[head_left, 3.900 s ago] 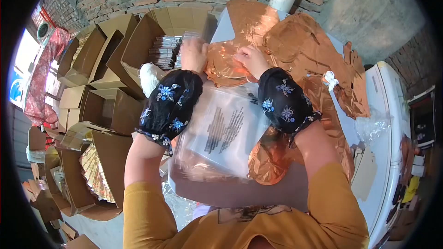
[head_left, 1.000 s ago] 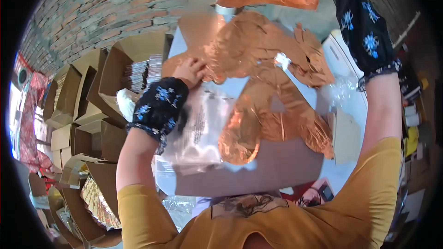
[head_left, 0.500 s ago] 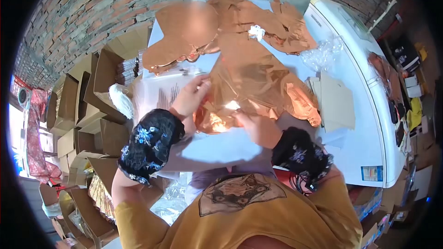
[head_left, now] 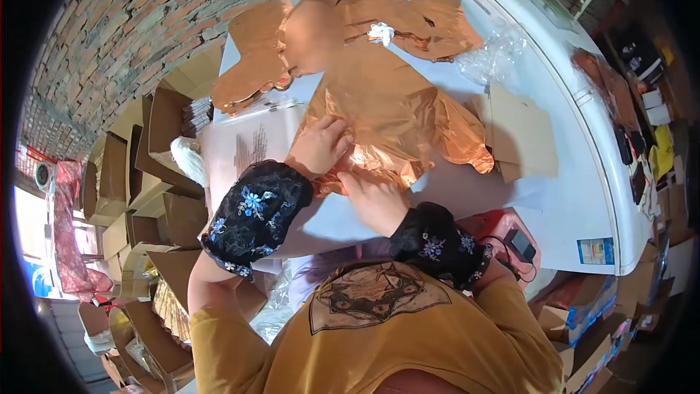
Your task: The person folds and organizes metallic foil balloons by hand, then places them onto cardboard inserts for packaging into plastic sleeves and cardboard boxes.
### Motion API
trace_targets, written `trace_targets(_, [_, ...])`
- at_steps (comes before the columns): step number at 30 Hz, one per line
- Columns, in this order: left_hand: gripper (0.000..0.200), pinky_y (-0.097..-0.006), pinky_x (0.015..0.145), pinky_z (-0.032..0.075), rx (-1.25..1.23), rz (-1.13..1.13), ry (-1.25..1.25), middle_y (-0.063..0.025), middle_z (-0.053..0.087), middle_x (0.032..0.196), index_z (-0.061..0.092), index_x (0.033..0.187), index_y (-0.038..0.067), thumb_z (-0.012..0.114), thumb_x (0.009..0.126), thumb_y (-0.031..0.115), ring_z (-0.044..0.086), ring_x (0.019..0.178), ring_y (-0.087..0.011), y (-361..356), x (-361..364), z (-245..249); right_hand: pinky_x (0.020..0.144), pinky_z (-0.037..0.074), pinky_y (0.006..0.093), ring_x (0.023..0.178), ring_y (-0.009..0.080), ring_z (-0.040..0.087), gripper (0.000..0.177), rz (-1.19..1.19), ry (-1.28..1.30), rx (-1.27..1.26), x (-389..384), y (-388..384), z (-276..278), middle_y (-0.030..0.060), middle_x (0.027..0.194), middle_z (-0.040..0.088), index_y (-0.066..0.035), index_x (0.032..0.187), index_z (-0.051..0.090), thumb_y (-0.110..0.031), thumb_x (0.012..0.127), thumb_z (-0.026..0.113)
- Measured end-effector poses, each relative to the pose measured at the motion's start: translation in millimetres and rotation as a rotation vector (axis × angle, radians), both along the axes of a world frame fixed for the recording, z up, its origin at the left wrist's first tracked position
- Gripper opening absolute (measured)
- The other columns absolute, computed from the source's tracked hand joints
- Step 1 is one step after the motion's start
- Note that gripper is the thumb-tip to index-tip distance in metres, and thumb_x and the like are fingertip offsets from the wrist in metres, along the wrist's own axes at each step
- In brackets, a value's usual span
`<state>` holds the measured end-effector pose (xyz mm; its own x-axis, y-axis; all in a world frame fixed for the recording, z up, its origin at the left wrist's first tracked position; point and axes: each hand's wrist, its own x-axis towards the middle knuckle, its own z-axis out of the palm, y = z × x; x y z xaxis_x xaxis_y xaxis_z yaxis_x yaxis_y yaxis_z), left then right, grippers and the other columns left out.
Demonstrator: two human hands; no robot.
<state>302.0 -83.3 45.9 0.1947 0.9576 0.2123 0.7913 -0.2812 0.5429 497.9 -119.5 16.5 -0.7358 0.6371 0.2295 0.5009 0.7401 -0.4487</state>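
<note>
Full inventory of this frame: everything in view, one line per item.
foil sheet: 1, copper, on the table under both hands
foil pile: count unclear, copper, far end of the table
printed bags: a stack, clear with black print, left of the foil sheet
cardboard pieces: a few, brown, right of the foil sheet
crumpled plastic: 1 clump, clear, right of the foil pile
table: 1, white, centre
appliance: 1, white, right side
cardboard boxes: many, brown, open, on the left
brick wall: red-brown, behind the boxes
left hand: black floral sleeve cover, pinching the foil sheet's edge
right hand: same sleeve cover, fingers on the sheet's near edge, grip unclear
</note>
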Motion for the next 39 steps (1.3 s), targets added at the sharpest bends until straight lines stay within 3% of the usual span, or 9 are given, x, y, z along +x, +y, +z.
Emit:
trace_targets(9, [0.036,-0.0441,0.095,0.048,-0.073,-0.034,0.093,-0.0142,0.061,0.120,0.062,0.125,0.006,0.055,0.096,0.027,0.060,0.111,-0.0352,9.1,-5.1,-3.5,0.067,0.058,0.0476,0.096,0.0366,0.069,0.016,-0.030,-0.116,0.010,-19.8,-5.5,20.0,0.0236,0.110,0.064,-0.001,0.103,0.049,-0.013,0.091,0.050])
trace_targets(12, [0.036,-0.0442,0.096,0.048,-0.098,-0.049,0.099,-0.0140,0.061,0.121,0.062,0.125,0.007,0.055,0.096,0.027,0.060,0.112,-0.0349,11.6,-6.4,-2.7,0.064,0.054,0.0506,0.077,0.0377,0.068,0.018,-0.045,-0.035,0.057,-22.0,-7.2,15.2,0.0183,0.092,0.065,-0.003,0.106,0.051,-0.014,0.092,0.050])
trace_targets(24, [0.038,-0.0442,0.100,0.043,-0.172,-0.046,0.164,-0.0125,0.060,0.123,0.063,0.125,0.008,0.055,0.096,0.032,0.057,0.117,-0.0329,12.3,-6.4,-4.9,0.065,0.056,0.0456,0.081,0.0361,0.069,0.024,-0.025,-0.012,0.142,-24.2,-6.7,9.5,0.0198,0.096,0.063,-0.002,0.114,0.053,-0.014,0.093,0.050])
trace_targets(33, [0.037,-0.0447,0.097,0.045,-0.207,-0.061,0.178,-0.0114,0.060,0.124,0.063,0.124,0.008,0.054,0.097,0.031,0.058,0.116,-0.0321,16.1,-11.0,-8.9,0.072,0.058,0.0473,0.088,0.0409,0.068,0.030,0.004,-0.027,0.148,-31.6,-9.7,0.7,0.0275,0.105,0.062,0.001,0.113,0.052,-0.013,0.087,0.054])
trace_targets(39, [0.036,-0.0446,0.096,0.045,-0.194,-0.061,0.185,-0.0106,0.060,0.125,0.063,0.124,0.008,0.054,0.097,0.031,0.059,0.115,-0.0318,14.4,-12.0,-8.5,0.072,0.057,0.0473,0.087,0.0393,0.068,0.028,0.029,-0.044,0.094,-35.1,-7.9,7.2,0.0245,0.102,0.063,0.002,0.111,0.055,-0.013,0.087,0.055])
